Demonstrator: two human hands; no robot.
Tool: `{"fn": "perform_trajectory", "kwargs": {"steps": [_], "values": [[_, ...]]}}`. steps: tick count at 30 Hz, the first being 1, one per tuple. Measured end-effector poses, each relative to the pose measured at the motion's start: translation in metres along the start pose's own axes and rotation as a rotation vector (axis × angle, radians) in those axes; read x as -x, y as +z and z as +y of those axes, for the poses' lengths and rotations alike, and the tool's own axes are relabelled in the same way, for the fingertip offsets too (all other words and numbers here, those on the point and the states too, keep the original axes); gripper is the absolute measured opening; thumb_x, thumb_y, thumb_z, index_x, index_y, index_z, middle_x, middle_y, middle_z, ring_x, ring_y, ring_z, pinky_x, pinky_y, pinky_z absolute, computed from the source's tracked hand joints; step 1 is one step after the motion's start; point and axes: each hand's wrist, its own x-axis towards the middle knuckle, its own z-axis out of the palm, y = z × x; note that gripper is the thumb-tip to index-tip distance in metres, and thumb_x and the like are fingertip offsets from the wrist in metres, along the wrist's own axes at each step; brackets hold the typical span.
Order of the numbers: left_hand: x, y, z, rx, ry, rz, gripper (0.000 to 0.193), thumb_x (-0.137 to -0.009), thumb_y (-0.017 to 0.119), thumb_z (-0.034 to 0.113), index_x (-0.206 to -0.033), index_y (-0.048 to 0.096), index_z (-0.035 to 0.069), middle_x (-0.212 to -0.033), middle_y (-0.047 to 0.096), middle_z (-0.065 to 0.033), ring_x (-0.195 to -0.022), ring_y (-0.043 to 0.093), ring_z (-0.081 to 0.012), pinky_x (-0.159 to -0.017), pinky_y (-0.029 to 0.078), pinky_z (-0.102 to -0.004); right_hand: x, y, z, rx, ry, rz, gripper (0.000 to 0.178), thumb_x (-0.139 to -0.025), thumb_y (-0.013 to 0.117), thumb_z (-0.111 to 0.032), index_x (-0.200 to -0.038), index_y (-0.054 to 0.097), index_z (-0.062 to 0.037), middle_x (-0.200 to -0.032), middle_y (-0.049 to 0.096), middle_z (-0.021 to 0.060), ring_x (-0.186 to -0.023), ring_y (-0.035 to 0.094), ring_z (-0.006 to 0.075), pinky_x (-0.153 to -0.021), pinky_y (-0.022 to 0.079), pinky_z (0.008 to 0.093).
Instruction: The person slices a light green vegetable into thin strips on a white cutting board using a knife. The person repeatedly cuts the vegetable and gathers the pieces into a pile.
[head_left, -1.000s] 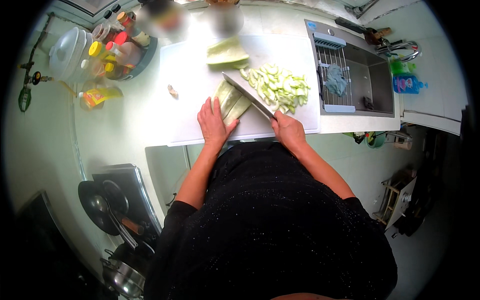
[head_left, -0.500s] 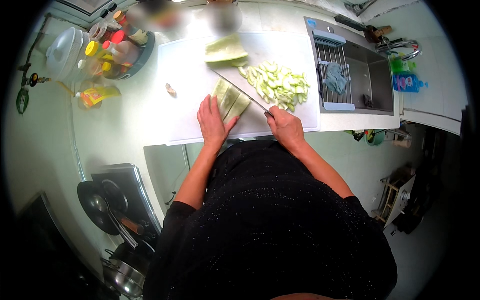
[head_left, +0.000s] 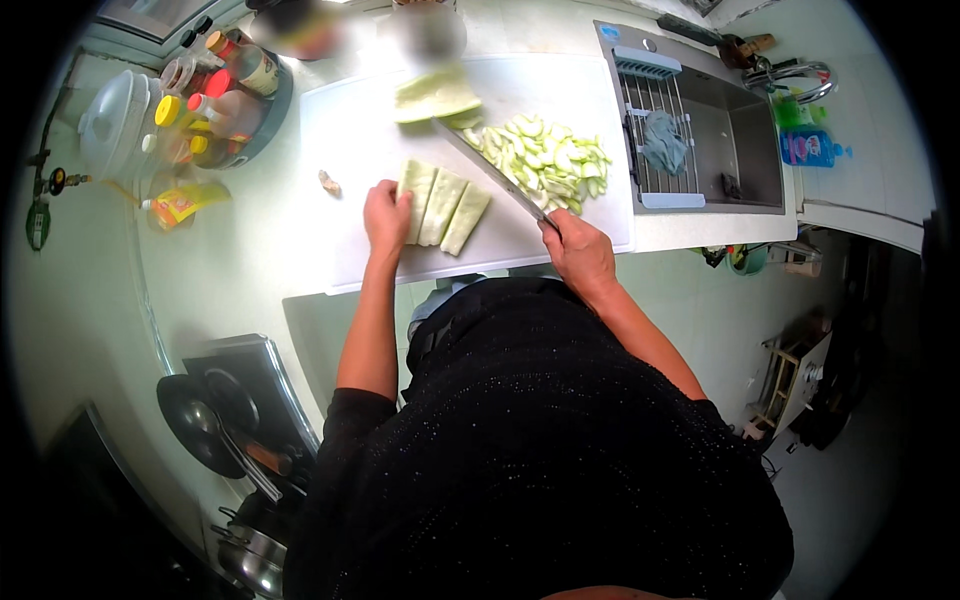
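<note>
My right hand point(head_left: 582, 255) grips the handle of a kitchen knife point(head_left: 492, 172), its blade slanting away to the far left above the cutting board. Pale green gourd strips point(head_left: 440, 207) lie side by side on the white cutting board point(head_left: 345, 245). Curled at the left edge of the leftmost strip, my left hand point(head_left: 385, 218) holds it with the thumb against its side. A larger gourd chunk point(head_left: 437, 96) rests at the board's far side, near the knife tip. To the right of the blade is a heap of thin gourd slices point(head_left: 555, 160).
A small brownish scrap point(head_left: 329, 183) lies on the board's left. Bottles crowd a round tray point(head_left: 275, 115) at far left. The sink point(head_left: 735, 150) with a drying rack point(head_left: 655, 125) and a blue-grey cloth point(head_left: 664, 143) is right. A wok point(head_left: 195, 425) stands by the hob at lower left.
My left hand has shifted left from the top of the gourd to its edge, and the strips now lie apart. The knife has come away from the strips, its blade turned flatter.
</note>
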Motion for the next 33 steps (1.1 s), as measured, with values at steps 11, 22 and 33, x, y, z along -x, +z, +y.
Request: {"fn": "perform_trajectory", "kwargs": {"steps": [11,22,33], "values": [[0.051,0.008,0.047,-0.091,0.589,0.102,0.063,-0.075,0.085,0.019,-0.127,0.056,-0.001,-0.127,0.057,-0.0219,-0.120,0.052,-0.0409,-0.105,0.043,-0.0467,0.003,0.001,0.003,-0.001,-0.055,-0.021,0.016,-0.094,0.068,-0.021,-0.093,0.058,-0.0078,-0.079,0.066,0.0142,-0.072,0.065,0.0390,-0.062,0.051,0.0484],[0.066,0.062,0.048,-0.151,0.459,0.063,0.080,-0.072,0.087,0.023,-0.138,0.048,0.002,-0.143,0.048,-0.0193,-0.127,0.046,-0.0388,-0.106,0.039,-0.0486,0.005,0.001,0.010,0.028,0.012,-0.058,0.014,-0.096,0.067,-0.020,-0.094,0.059,-0.0077,-0.078,0.066,0.0142,-0.072,0.065,0.0389,-0.063,0.050,0.0471],[0.063,0.037,0.058,-0.128,0.466,0.027,0.056,-0.074,0.085,0.018,-0.124,0.062,0.010,-0.129,0.057,-0.0159,-0.109,0.056,-0.0362,-0.091,0.050,-0.0438,0.008,0.003,0.007,0.011,0.007,-0.030,0.015,-0.095,0.067,-0.021,-0.093,0.060,-0.0081,-0.078,0.066,0.0148,-0.071,0.065,0.0397,-0.062,0.051,0.0483]]}}
